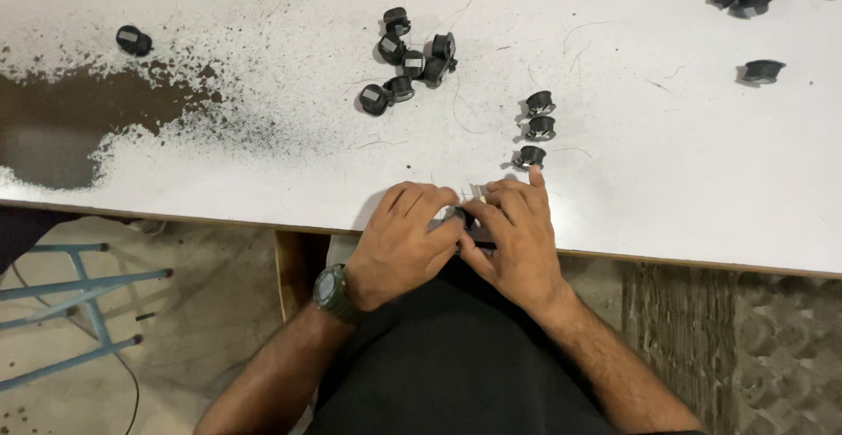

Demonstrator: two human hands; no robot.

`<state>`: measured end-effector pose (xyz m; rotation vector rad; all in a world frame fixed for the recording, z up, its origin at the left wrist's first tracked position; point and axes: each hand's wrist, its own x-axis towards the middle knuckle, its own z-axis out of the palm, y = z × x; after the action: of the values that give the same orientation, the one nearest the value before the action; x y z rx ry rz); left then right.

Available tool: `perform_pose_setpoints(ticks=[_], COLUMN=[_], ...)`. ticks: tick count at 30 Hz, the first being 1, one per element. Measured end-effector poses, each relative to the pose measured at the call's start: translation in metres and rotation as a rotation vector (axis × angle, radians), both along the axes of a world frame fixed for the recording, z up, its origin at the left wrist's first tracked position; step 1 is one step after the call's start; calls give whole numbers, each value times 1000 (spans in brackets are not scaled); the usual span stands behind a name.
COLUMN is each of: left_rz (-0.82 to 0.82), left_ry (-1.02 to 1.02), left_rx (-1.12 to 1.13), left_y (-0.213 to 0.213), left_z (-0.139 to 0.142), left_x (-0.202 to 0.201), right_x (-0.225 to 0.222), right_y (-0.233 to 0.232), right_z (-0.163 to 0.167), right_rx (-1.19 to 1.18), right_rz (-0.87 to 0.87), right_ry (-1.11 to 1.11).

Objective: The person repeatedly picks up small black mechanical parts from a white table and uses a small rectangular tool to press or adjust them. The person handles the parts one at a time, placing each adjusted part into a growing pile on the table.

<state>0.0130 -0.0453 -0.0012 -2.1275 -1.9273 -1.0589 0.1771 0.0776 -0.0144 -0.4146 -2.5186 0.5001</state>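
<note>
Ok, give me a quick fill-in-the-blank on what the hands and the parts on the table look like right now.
1. The watch sits on the ____ wrist.
2. Both hands, left hand and right hand, meet at the table's ____ edge, closed on a small black part.
3. Just beyond the right hand's fingertips, ____ small black parts stand in a short row.
4. The table top is ____ in colour.

Missing words: left; near; three; white
</note>
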Motion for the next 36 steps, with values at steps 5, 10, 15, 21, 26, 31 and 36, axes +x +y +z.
perform_pose_setpoints(ticks=[5, 10, 15, 21, 26, 31, 36], left_rz=[47, 73, 125, 132, 158, 170, 151], left_ry=[-449, -844, -950, -779, -779, -758, -779], left_rx=[-199, -401, -436, -232, -197, -211, -214], left_y=[2, 1, 0, 5, 5, 5, 7], left_z=[9, 4, -8, -15, -17, -16, -17], left_x=[-8, -9, -5, 9, 14, 16, 18], right_x=[-2, -2, 1, 15, 13, 12, 13], right_y=[2, 1, 1, -17, -25, -25, -25], right_z=[2, 0, -4, -16, -26, -25, -25], right_rx=[12, -22, -24, -56, -92, -69, -48], right_rz=[-10, -24, -53, 48, 49, 29, 36], right_ry=[10, -1, 15, 252, 243, 239, 216])
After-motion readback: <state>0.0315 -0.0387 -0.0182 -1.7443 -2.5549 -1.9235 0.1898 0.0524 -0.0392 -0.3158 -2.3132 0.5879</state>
